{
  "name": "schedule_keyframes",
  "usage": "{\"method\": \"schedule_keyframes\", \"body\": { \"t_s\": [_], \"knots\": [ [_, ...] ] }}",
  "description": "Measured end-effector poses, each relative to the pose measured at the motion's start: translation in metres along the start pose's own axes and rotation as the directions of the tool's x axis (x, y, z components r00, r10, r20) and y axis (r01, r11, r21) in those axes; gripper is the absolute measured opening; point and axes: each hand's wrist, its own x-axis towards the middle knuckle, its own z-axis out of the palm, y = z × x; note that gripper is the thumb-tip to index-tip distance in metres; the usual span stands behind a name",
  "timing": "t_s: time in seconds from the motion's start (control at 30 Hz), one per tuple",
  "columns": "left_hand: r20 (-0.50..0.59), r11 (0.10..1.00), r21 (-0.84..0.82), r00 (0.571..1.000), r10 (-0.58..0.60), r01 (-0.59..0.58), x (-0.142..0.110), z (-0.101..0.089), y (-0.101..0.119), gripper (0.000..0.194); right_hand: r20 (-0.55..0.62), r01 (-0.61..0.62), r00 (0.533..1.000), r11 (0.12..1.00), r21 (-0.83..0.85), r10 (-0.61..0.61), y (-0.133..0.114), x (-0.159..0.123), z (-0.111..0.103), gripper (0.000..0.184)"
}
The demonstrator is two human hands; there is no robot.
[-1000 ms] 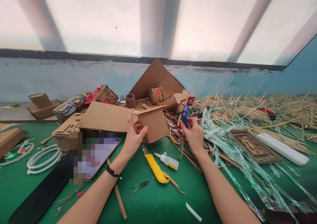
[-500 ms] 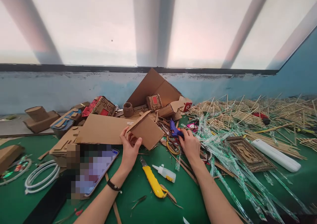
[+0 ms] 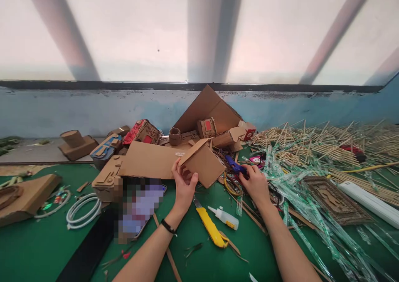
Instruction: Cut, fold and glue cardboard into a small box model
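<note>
My left hand (image 3: 184, 188) is closed on a folded cardboard piece (image 3: 207, 165), gripping its left edge between thumb and fingers. One panel of that piece faces me, and a narrow one slants along its top. Over to the right, my right hand (image 3: 256, 185) has its fingers round the handle end of a blue glue gun (image 3: 233, 164), whose nozzle end points up and left, low over a heap of scraps and cords. Between my forearms lie a yellow utility knife (image 3: 210, 228), blade out, and a small clear glue bottle (image 3: 227, 218).
A flat cardboard sheet (image 3: 146, 160) lies behind my left hand, above a phone (image 3: 143, 209). Cardboard models, such as a red one (image 3: 141, 132), stand along the wall. Plastic wrap (image 3: 299, 182) and thin sticks (image 3: 311, 142) spread at right. A white cable (image 3: 83, 211) lies coiled at left.
My right hand has lowered the glue gun onto or near the scraps, turning it from upright to slanting left. The cardboard piece in my left hand has tilted. The camera view has shifted.
</note>
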Motion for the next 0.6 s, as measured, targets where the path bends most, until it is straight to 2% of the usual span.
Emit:
{"method": "schedule_keyframes", "body": {
  "t_s": [0.13,0.23,0.33,0.4,0.47,0.53,0.6],
  "knots": [
    [0.012,1.0,0.012,1.0,-0.001,0.001,-0.005,-0.001,0.004,0.081,0.018,0.038,0.999,0.997,-0.066,-0.037,-0.004,0.001,-0.006,0.028],
    [-0.008,1.0,0.013,1.0,0.018,-0.018,-0.005,-0.004,0.005,0.079,-0.019,0.04,0.999,0.998,-0.051,-0.041,-0.007,0.002,-0.01,0.027],
    [-0.034,0.999,0.015,0.999,0.037,-0.037,-0.002,-0.005,0.003,0.078,-0.073,0.011,0.997,1.0,0.011,-0.011,-0.009,0.004,-0.016,0.026],
    [-0.035,0.999,0.018,0.999,0.026,-0.026,-0.001,-0.004,0.002,0.079,-0.125,-0.05,0.99,0.992,0.12,0.065,-0.009,0.006,-0.021,0.027],
    [-0.034,1.0,0.015,0.999,0.015,-0.015,0.0,-0.003,0.0,0.079,-0.194,-0.162,0.952,0.929,0.332,0.236,-0.01,0.008,-0.026,0.03],
    [-0.037,1.0,0.015,0.999,0.017,-0.017,0.0,-0.002,-0.002,0.079,-0.236,-0.253,0.873,0.81,0.529,0.427,-0.01,0.009,-0.031,0.037],
    [-0.039,0.999,0.024,0.999,0.027,-0.026,0.0,-0.002,-0.003,0.08,-0.245,-0.291,0.795,0.702,0.65,0.555,-0.009,0.01,-0.034,0.044]
  ]
}}
